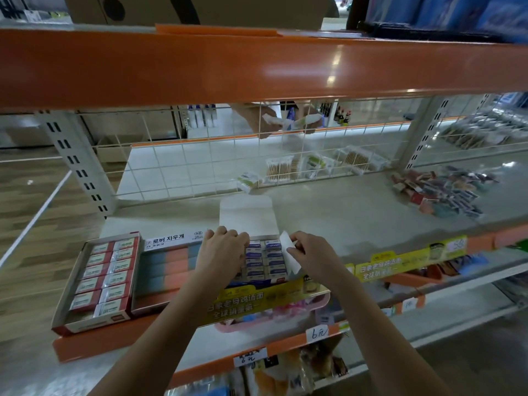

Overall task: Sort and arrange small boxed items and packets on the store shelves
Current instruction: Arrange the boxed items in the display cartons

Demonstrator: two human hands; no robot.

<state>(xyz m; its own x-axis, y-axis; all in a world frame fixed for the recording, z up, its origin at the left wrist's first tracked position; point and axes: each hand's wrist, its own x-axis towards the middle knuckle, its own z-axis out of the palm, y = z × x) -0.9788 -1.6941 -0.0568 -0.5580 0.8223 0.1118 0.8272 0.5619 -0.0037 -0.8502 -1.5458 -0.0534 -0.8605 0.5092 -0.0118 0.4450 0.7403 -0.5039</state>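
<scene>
An open display carton [245, 215] of small blue-and-white boxes [267, 260] stands on the grey shelf [357, 221], its white lid folded back. My left hand [221, 248] lies over the carton's left side, fingers curled onto the boxes there. My right hand [310, 252] pinches the carton's white side flap [288, 250]. To the left stand a carton of teal and orange blocks [167, 262] and a red tray of red-and-white boxes [104, 277].
A loose pile of small packets [440, 192] lies at the shelf's right. Behind the wire grid [200, 164], cotton-swab packs [281, 168] sit on the far shelf, where another person's hands [267, 122] hold items. An orange beam [257, 67] runs overhead. Lower shelves carry goods and price tags.
</scene>
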